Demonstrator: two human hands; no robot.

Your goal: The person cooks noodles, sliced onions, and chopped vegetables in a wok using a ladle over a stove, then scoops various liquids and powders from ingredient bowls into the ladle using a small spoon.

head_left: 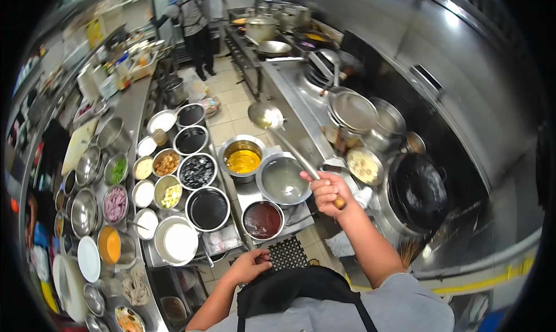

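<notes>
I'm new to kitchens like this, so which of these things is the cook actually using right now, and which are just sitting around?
In use:
- ladle, held by the right hand
- bowl of yellow oil, near the ladle's cup
- left hand, resting at the counter edge

Just sitting about:
- black wok
- bowl of red sauce
- strainer
- person at the far end

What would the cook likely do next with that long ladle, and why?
Probably swing the ladle right, toward the black wok. The right hand grips its handle end, and the bowl hangs raised over the floor past the yellow-liquid pot, seemingly holding a little liquid. The wok looks empty, and the left hand rests at the counter edge.
</notes>
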